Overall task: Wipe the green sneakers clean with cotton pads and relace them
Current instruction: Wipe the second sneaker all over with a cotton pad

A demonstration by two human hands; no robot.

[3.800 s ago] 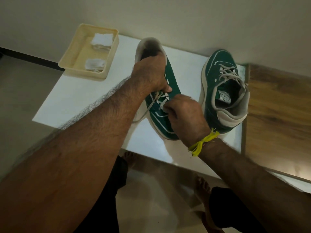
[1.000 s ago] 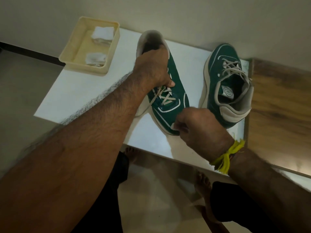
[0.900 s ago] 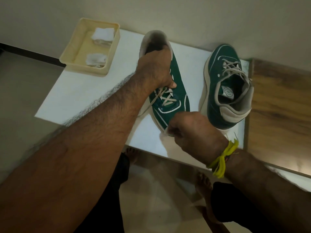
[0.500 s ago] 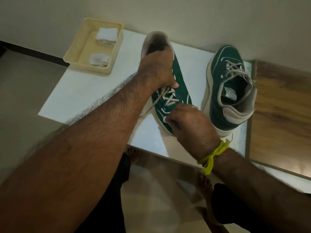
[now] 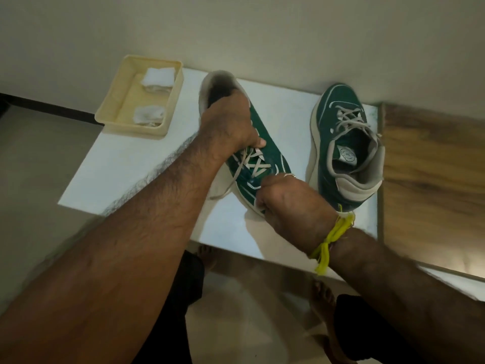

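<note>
A green sneaker (image 5: 273,156) is tilted up off the white table (image 5: 131,164), heel away from me. My left hand (image 5: 228,127) grips it at the collar, thumb by the upper lace rows. My right hand (image 5: 291,203) sits at the toe with fingers curled at the lowest lace crossings. The pinch itself is hidden behind the hand. A loose shoelace end (image 5: 223,190) hangs off the sneaker's left side. The second green sneaker (image 5: 325,158) stands laced on the table to the right.
A cream tray (image 5: 131,128) at the table's back left holds two white cotton pads (image 5: 158,77). A wall runs close behind the table. A wooden surface (image 5: 433,166) adjoins it on the right. My bare feet (image 5: 322,298) stand on the floor below the near edge.
My right hand drew back from the laces toward me past the toe, then returned and now sits on the toe end. My left hand kept its grip on the collar.
</note>
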